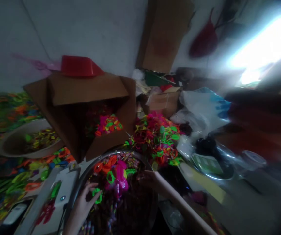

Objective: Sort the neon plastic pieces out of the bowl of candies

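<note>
My left hand (85, 200) reaches into a round metal basin (81, 182) and pinches a small green plastic ring (96, 195) between thumb and fingers. The basin holds a heap of bright plastic pieces (114, 173), pink, orange and green. My right hand (147, 178) comes in from the lower right along a bare forearm; its fingers sink into the dark part of the basin and are blurred, so their grip is unclear.
An open cardboard box (86, 104) lies tipped toward me with coloured pieces inside and a red scoop (80, 67) on top. A pale bowl (27, 140) stands left. More coloured pieces (158, 138), plastic bags (201, 107) and a second metal bowl (218, 163) lie right.
</note>
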Demonstrator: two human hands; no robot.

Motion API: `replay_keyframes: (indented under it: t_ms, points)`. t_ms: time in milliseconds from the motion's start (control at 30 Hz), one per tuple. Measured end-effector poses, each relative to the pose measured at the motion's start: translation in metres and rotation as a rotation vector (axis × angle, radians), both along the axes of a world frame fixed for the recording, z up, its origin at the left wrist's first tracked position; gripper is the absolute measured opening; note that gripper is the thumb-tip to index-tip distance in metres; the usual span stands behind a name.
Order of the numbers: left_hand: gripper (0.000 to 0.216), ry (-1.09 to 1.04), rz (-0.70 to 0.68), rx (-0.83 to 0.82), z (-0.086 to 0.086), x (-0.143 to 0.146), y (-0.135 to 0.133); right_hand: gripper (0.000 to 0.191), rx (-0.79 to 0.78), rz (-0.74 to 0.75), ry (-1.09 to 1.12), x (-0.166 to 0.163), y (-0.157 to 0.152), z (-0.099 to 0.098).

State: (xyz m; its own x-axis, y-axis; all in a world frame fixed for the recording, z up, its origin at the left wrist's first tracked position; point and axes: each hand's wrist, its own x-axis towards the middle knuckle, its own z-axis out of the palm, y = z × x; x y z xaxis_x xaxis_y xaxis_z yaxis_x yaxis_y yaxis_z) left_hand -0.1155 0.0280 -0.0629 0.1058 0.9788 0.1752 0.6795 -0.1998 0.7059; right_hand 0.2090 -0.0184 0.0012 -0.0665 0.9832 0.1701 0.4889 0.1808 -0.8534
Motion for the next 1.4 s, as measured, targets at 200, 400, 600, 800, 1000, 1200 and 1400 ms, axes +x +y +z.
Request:
replay_keyframes:
  t_ms: [200, 400, 600, 800, 1000, 1200, 1400]
  points:
    - [0.025, -0.057, -0.142, -0.052, 0.046, 0.04, -0.031, 0.029, -0.039, 0.139, -0.005, -0.029, -0.013, 0.016]
    - [0.029, -0.103, -0.263, 0.009, 0.082, 0.072, -0.048, 0.022, 0.008, 0.283, 0.012, -0.042, -0.024, 0.039]
    - [0.022, -0.124, -0.332, -0.016, 0.09, 0.077, -0.054, 0.022, 0.146, 0.247, -0.091, -0.042, -0.033, 0.042]
    - [0.016, -0.155, -0.36, 0.04, 0.09, 0.076, -0.058, 0.02, 0.194, 0.183, -0.078, -0.045, -0.037, 0.041]
    - [0.015, -0.187, -0.317, 0.07, 0.093, 0.077, -0.063, 0.022, 0.319, 0.17, -0.064, -0.052, -0.039, 0.04]
    - [0.022, -0.233, -0.21, 0.062, 0.092, 0.075, -0.064, 0.031, 0.306, 0.286, -0.05, -0.052, -0.04, 0.044]
    - [0.028, -0.26, -0.169, 0.024, 0.088, 0.072, -0.067, 0.029, 0.29, 0.346, -0.113, -0.05, -0.04, 0.05]
